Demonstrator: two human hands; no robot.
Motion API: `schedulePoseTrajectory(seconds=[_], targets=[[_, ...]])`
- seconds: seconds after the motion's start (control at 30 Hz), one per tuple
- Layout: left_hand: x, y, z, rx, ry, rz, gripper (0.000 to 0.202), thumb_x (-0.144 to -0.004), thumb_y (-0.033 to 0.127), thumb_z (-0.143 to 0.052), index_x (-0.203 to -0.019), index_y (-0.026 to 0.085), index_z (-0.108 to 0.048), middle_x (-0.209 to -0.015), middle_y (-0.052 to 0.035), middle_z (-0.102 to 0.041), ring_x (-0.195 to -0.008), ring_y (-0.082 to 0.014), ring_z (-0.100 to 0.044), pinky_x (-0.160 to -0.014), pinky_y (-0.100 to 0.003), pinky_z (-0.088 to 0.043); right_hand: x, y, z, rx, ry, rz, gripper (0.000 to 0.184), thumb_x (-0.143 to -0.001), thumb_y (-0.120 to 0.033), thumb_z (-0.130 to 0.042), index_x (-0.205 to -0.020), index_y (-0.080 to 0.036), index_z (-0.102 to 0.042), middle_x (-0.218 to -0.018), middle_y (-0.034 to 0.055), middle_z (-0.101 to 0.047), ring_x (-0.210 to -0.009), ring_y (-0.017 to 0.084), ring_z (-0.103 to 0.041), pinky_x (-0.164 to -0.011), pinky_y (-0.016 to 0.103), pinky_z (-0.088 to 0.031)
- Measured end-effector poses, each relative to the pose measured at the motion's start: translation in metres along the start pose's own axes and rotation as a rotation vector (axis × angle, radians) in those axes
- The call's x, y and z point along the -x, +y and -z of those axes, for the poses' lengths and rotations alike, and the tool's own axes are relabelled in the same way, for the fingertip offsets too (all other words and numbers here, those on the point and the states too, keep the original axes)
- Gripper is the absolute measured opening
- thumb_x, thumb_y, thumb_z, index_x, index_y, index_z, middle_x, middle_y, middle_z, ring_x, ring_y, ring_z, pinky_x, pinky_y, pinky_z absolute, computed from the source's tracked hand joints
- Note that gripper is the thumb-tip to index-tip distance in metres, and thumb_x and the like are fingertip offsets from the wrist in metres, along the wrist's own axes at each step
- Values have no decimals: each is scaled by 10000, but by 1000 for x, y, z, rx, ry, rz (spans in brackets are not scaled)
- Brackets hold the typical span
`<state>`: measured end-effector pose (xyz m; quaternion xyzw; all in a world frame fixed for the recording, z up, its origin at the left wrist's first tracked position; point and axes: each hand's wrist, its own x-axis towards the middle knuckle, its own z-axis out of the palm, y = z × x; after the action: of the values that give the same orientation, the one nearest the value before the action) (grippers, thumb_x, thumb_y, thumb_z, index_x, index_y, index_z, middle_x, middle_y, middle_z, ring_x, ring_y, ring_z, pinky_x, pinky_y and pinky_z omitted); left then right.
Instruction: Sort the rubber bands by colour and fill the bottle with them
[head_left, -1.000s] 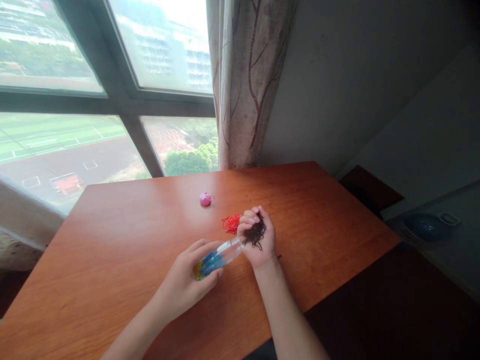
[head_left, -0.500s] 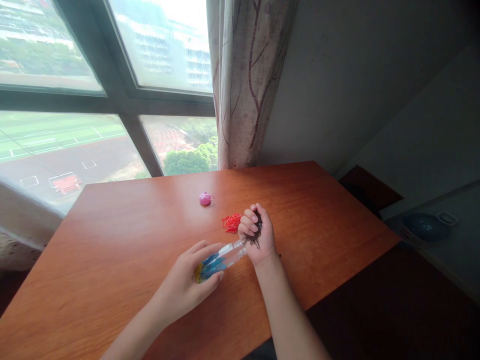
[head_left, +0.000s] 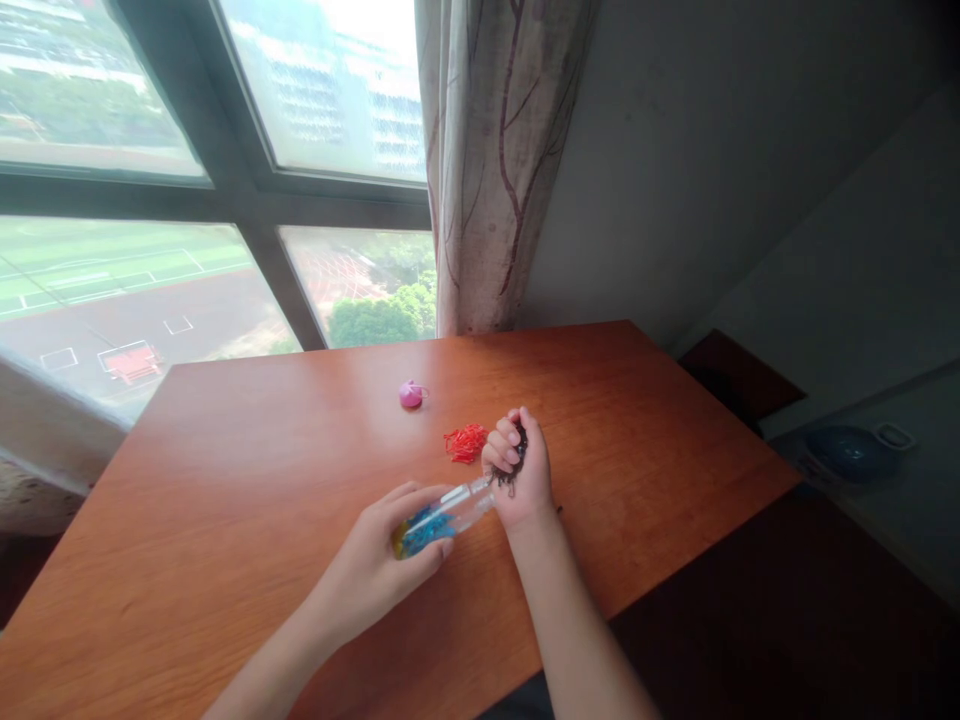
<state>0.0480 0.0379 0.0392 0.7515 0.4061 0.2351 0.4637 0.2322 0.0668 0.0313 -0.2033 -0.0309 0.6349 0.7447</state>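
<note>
My left hand [head_left: 379, 565] is wrapped round a small clear bottle [head_left: 442, 515] that lies tilted over the wooden table [head_left: 247, 480]; blue and yellow bands show inside it. My right hand [head_left: 517, 475] is curled round a clump of dark rubber bands [head_left: 514, 470] held right at the bottle's mouth. A small heap of red rubber bands [head_left: 465, 442] lies on the table just left of my right hand. Farther back sits a pink cap [head_left: 410, 395].
A window and a patterned curtain [head_left: 495, 170] stand behind the table's far edge. To the right, below table level, are a dark wooden stool or shelf [head_left: 739, 375] and a blue object [head_left: 851, 450] on a low surface.
My right hand has closed tighter on the dark bands, so less of the clump shows. The bottle and my left hand have barely moved.
</note>
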Motion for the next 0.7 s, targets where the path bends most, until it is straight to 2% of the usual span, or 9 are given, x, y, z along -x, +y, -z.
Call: schedulePoseTrajectory(seconds=[0.23, 0.33, 0.5, 0.6, 0.7], targets=[[-1, -5, 3, 91, -33, 25, 420, -857, 314, -630, -1259, 191, -630, -1085, -50, -673, -997, -226, -631, -865, -275, -476, -1, -5, 6, -98, -99, -228, 117, -854, -197, -636, -797, -154, -544, -552, -120, -397, -379, -10, -321, -342, 93, -222], [-2, -7, 4, 95, -50, 27, 414, -852, 329, -644, -1243, 194, -642, -1092, -50, -673, -1010, -231, -629, -878, -274, -473, -1, -5, 7, -38, -164, -316, 123, -857, -217, -650, -813, -149, -557, -554, -115, -411, -381, -9, -329, -338, 85, -223], [-1, -6, 4, 166, -125, 38, 433, -833, 356, -670, -1235, 197, -658, -1095, -52, -677, -1002, -236, -633, -885, -275, -476, 0, -11, 6, 148, -345, -513, 161, -863, -273, -673, -834, -151, -572, -571, -101, -447, -381, -7, -323, -328, 74, -223], [-1, -4, 3, 222, -160, 65, 445, -824, 355, -675, -1237, 191, -659, -1096, -54, -692, -990, -238, -636, -880, -279, -479, -1, -13, 6, 186, -372, -541, 181, -866, -294, -675, -823, -158, -564, -569, -103, -447, -377, -6, -307, -325, 71, -221], [-2, -4, 2, 228, -138, 95, 463, -826, 358, -673, -1256, 189, -645, -1133, -58, -700, -1022, -250, -630, -906, -291, -473, -3, -12, 4, 168, -312, -490, 199, -838, -289, -703, -804, -160, -556, -552, -111, -437, -372, -5, -284, -317, 72, -204]])
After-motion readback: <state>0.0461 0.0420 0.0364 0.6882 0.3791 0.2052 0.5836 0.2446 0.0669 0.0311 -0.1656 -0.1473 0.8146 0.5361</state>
